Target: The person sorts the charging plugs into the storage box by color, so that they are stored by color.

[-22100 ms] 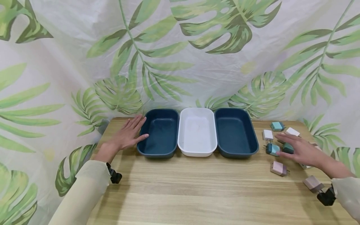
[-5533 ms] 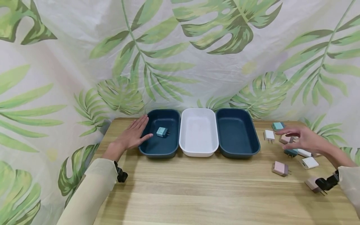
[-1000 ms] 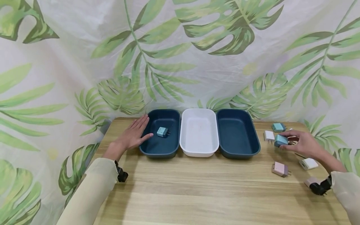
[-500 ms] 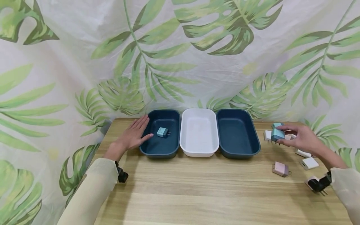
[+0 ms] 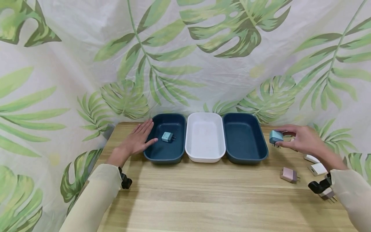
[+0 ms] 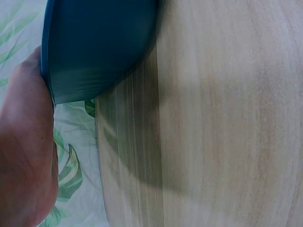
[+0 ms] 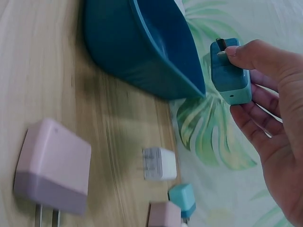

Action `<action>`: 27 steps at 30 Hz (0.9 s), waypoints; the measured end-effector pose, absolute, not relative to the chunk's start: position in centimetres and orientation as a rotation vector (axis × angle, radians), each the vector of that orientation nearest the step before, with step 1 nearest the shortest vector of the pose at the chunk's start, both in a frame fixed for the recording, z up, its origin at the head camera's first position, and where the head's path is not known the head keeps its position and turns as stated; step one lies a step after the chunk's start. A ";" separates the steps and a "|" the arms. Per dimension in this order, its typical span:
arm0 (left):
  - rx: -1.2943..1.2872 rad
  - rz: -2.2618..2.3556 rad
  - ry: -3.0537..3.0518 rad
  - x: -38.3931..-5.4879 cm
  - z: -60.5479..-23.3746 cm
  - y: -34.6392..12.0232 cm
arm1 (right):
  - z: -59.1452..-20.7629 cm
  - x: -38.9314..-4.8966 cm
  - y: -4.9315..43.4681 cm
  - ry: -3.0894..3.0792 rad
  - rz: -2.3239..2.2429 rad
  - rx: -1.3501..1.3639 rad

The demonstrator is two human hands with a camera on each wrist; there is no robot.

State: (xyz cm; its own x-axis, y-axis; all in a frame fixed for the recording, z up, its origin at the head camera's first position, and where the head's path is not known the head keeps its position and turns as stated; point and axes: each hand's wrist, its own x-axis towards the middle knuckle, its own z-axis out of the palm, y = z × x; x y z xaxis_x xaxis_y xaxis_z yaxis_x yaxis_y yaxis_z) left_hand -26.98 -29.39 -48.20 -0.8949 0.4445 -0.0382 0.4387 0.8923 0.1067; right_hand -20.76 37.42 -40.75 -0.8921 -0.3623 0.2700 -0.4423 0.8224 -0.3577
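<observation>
My left hand (image 5: 134, 140) rests on the left rim of a dark blue tray (image 5: 162, 156), fingers straight. In that tray lies a light blue charger plug (image 5: 167, 136) with a dark end and metal prongs. My right hand (image 5: 304, 138) pinches a second blue charger plug (image 5: 276, 137) between thumb and fingers, raised above the table just right of the right-hand dark blue tray (image 5: 244, 141). In the right wrist view this held charger plug (image 7: 229, 78) shows a dark teal body and a lighter end, with the thumb beside its prongs.
A white tray (image 5: 204, 141) stands between the two dark ones. Around my right arm lie a pink charger plug (image 5: 288, 174), a white one (image 5: 317, 169) and another pinkish one (image 5: 327, 193). The right wrist view shows a white plug (image 7: 160, 163) and a light blue one (image 7: 182, 198) near the table's back edge.
Since the oldest frame, one light blue charger plug has gone from the table into the left tray. My right hand has since picked up another and carried it left; my left hand stays at the rim.
</observation>
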 end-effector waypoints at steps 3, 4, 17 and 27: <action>0.700 0.154 2.993 -26.9 -48.2 -29.4 | -40.7 -20.9 36.6 -2.830 0.639 0.661; 0.700 0.156 2.994 -26.9 -48.2 -29.4 | -40.7 -21.0 36.4 -2.825 0.671 0.689; 0.692 0.155 2.998 -27.1 -48.2 -29.4 | -40.3 -22.2 33.6 -2.617 0.804 0.955; 0.692 0.149 2.992 -27.0 -48.1 -29.4 | -40.2 -22.6 32.1 -2.613 0.803 1.005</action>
